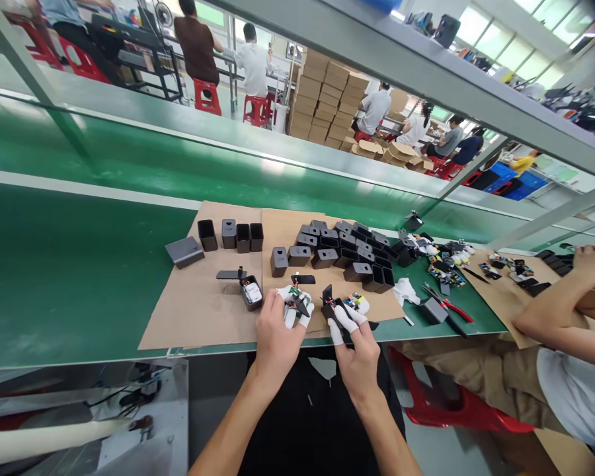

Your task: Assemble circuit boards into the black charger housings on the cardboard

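Note:
White finger cots cover several fingertips of both my hands. In my left hand [283, 320] is a small circuit board assembly [297, 303] with green and dark parts, gripped between thumb and fingers. My right hand [356, 340] closes around a black plastic housing [329, 309], with a dark flap and thin wires at its top. Left of my left hand stands an open black housing [251, 293] with a white part inside and a flat black cover [231, 274] beside it. Beyond my hands lies a loose black cover plate [303, 279]. A yellow-and-white component [357, 303] rests just behind my right hand.
Many black housings [324, 258] stand on the cardboard sheet [178, 317]. To the right lie red-handled pliers [457, 311], a white cloth [405, 291] and a pile of electronic parts [443, 268]. A co-worker's arm [560, 311] rests at the right.

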Motion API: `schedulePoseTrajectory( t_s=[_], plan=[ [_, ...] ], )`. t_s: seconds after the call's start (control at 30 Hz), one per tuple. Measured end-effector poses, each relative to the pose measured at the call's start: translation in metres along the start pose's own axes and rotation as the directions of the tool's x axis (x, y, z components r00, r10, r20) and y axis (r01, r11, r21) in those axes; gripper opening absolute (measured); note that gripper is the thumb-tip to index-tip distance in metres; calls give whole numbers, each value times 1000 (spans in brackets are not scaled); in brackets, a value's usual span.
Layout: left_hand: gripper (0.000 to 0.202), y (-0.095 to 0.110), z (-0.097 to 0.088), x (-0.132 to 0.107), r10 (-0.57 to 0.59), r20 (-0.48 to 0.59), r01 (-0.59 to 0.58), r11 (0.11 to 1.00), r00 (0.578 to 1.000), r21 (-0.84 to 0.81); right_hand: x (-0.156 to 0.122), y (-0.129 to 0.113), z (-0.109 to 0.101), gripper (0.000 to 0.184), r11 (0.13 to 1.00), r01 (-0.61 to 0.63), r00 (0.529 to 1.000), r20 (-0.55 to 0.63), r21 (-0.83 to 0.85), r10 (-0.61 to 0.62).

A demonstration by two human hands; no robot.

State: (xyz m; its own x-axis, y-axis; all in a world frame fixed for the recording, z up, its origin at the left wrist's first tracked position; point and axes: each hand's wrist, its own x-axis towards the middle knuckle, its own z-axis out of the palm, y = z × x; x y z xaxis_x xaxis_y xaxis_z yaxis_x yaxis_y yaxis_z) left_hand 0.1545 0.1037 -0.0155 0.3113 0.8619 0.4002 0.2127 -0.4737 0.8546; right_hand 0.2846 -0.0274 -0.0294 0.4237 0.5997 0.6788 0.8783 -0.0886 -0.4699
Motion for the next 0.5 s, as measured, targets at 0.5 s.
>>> schedulePoseTrajectory(
  t_s=[0.5],
  plan=[
    [23,0,-1,0,-89,36,92,991,995,-95,-4,-3,5,21,972,-198,980,25,126,197]
  ],
)
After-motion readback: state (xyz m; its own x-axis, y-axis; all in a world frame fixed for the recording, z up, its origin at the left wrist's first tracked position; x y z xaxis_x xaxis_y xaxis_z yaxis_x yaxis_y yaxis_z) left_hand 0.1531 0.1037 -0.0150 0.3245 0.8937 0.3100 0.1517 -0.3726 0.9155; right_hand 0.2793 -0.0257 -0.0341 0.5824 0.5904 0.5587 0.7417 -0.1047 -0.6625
